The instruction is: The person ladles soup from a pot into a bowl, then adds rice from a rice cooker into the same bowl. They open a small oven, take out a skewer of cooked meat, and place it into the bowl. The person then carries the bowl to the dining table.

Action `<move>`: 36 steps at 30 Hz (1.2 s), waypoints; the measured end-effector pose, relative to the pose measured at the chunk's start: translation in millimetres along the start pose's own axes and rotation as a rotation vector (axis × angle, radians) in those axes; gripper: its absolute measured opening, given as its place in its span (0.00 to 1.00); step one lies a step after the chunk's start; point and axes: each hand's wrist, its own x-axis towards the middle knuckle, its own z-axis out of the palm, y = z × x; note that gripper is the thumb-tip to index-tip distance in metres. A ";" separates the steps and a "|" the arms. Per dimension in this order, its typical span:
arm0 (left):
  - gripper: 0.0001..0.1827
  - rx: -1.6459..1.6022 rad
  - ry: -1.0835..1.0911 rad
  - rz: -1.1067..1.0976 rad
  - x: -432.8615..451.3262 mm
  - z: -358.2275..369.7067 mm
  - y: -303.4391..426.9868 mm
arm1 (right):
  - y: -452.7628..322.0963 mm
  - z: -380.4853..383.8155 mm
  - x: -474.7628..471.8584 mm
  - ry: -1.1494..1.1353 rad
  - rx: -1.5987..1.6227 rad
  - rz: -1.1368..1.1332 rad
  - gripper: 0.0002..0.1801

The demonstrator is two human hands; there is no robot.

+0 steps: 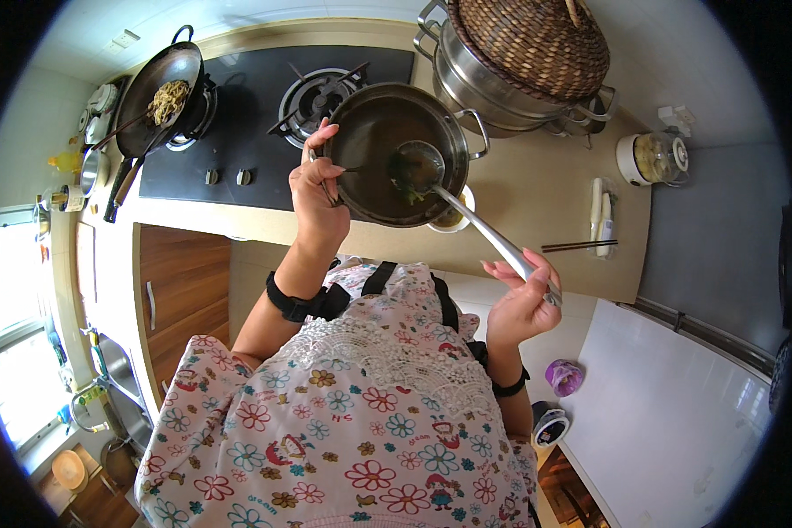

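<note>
My left hand point(320, 185) grips the left loop handle of a dark metal pot point(369, 188). The pot is over the counter, to the right of the bare burner point(321, 99) and partly overlapping it in the picture. Between the fingers of my right hand point(525, 297) is the end of a metal ladle's handle point(485, 228). The ladle's bowl rests inside the pot, with some liquid and green leafy bits in it. A white bowl point(463, 221) with yellowish contents shows past the pot's lower right rim, mostly hidden by it.
On the left burner of the black gas cooktop point(251, 145) sits a wok point(135, 135) with noodles point(169, 101) and chopsticks. A steel steamer pot point(488, 86) under a woven cover point(534, 46) stands behind right. Further right are chopsticks point(571, 247), a wrapped package point(604, 211) and a small appliance point(650, 158).
</note>
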 end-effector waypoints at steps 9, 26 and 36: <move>0.16 0.242 -0.088 0.341 3.5 -23.2 -10.9 | -7.9 -14.4 3.8 0.216 -0.023 0.048 0.21; 0.10 0.078 0.068 0.121 20.1 -59.5 12.0 | 81.0 -44.9 -27.7 0.041 -0.158 0.079 0.14; 0.14 -0.237 0.133 -0.020 17.1 -40.8 31.8 | 100.5 -67.4 -38.8 -0.735 -0.705 -0.550 0.22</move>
